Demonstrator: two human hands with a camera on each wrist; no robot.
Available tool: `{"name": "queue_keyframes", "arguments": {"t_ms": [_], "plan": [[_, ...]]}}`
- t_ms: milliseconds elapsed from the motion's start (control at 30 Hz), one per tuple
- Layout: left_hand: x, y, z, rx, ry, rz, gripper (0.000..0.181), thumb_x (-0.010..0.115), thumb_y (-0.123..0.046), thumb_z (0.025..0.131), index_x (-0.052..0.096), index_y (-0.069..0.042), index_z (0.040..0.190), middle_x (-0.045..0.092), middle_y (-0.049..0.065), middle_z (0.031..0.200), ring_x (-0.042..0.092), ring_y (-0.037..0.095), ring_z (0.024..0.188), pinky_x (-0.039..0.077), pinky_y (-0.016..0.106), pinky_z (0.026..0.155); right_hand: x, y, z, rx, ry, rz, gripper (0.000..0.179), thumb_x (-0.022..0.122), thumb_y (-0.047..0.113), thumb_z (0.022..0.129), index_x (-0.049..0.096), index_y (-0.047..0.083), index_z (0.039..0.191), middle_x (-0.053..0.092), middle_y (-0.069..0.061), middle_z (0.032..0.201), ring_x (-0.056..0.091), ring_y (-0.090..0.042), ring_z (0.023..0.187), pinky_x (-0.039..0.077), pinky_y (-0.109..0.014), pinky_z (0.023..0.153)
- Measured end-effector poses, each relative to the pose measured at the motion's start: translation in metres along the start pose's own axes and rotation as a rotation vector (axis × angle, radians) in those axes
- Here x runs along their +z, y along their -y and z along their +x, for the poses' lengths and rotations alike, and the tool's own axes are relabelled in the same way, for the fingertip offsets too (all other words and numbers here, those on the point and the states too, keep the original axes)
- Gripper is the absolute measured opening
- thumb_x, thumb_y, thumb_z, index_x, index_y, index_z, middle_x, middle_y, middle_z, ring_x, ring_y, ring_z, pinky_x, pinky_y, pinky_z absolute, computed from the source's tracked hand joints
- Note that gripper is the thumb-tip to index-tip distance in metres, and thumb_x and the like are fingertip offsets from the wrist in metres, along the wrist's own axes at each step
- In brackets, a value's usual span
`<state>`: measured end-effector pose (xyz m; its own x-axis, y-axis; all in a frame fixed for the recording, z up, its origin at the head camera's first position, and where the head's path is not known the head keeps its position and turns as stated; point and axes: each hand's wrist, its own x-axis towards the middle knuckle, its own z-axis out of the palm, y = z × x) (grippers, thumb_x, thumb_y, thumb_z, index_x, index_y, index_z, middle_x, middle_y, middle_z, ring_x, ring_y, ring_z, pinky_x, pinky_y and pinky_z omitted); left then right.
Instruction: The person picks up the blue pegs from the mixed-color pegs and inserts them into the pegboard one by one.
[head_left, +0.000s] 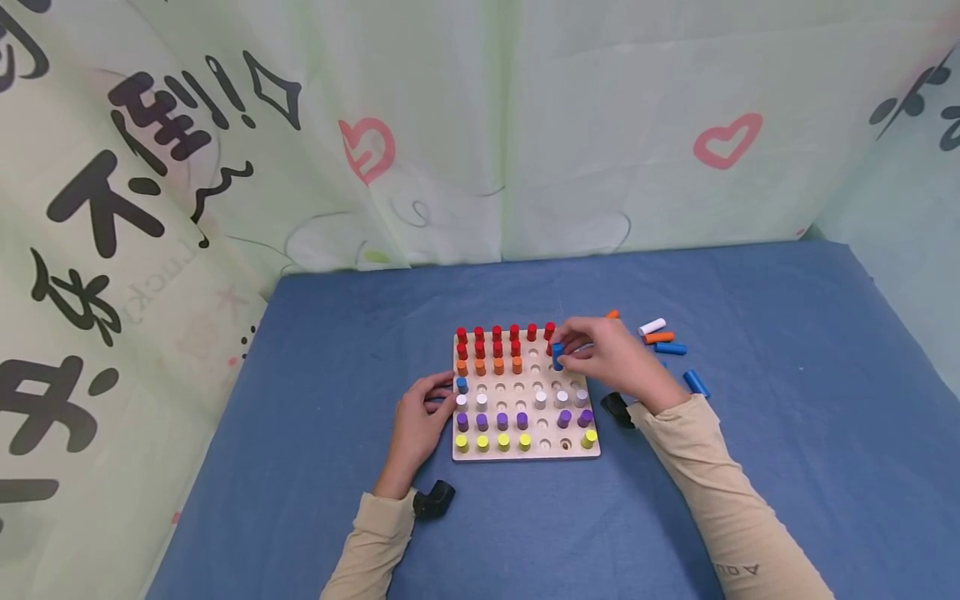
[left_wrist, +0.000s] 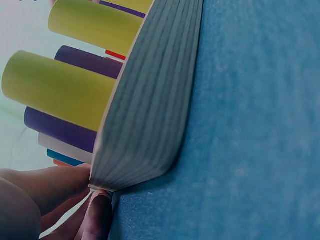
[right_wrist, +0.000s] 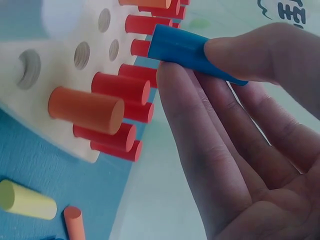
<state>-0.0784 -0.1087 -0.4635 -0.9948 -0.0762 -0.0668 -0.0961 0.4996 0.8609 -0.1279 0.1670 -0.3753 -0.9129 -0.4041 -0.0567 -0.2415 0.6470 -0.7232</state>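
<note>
A square wooden pegboard (head_left: 545, 459) carries rows of red, orange, blue, white, purple and yellow pegs, with bare holes among them. Thumb and fingers of my right hand (head_left: 615, 354) pinch a blue peg (right_wrist: 182, 49) above the board's far right part. In the right wrist view this peg is apart from the board, near several red pegs (right_wrist: 120, 89) and an orange peg (right_wrist: 86, 110). My left hand (head_left: 420, 421) rests at the board's left edge, close to a standing blue peg (head_left: 462, 385). Its fingertips touch the board's side in the left wrist view.
Loose pegs lie on the blue cloth right of the board: a white peg (head_left: 652, 327), an orange peg (head_left: 659, 337) and several blue ones, including one blue peg (head_left: 696, 383) nearer the right sleeve. A light curtain (head_left: 562, 200) hangs behind the table.
</note>
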Motion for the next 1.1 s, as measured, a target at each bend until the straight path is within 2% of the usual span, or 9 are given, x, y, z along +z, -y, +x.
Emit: {"name": "queue_keyframes", "arguments": {"t_ms": [333, 700, 1100], "plan": [[-0.001, 0.0, 0.0, -0.011, 0.002, -0.003, 0.037, 0.069, -0.013, 0.094, 0.064, -0.009, 0.131, 0.065, 0.009, 0.121, 0.064, 0.02, 0.101, 0.057, 0.036, 0.088, 0.005, 0.008, 0.004, -0.016, 0.013, 0.041, 0.019, 0.068, 0.004, 0.09, 0.066, 0.003, 0.109, 0.069, -0.01, 0.102, 0.067, -0.024, 0.094, 0.058, -0.041, 0.083], [-0.001, 0.0, 0.0, 0.002, 0.003, -0.007, 0.035, 0.067, -0.012, 0.095, 0.064, -0.008, 0.13, 0.065, 0.01, 0.122, 0.064, 0.02, 0.101, 0.057, 0.037, 0.087, 0.013, 0.011, 0.009, -0.06, 0.019, 0.023, 0.019, 0.07, 0.0, 0.088, 0.066, 0.001, 0.107, 0.07, -0.013, 0.1, 0.068, -0.024, 0.092, 0.059, -0.039, 0.081], [-0.001, 0.0, -0.001, 0.003, 0.001, 0.0, 0.036, 0.068, -0.012, 0.094, 0.064, -0.008, 0.13, 0.064, 0.009, 0.123, 0.064, 0.02, 0.101, 0.057, 0.036, 0.087, 0.019, 0.017, 0.014, -0.072, 0.035, 0.014, 0.017, 0.069, -0.001, 0.088, 0.067, 0.002, 0.105, 0.069, -0.01, 0.098, 0.068, -0.022, 0.091, 0.059, -0.038, 0.081]]}}
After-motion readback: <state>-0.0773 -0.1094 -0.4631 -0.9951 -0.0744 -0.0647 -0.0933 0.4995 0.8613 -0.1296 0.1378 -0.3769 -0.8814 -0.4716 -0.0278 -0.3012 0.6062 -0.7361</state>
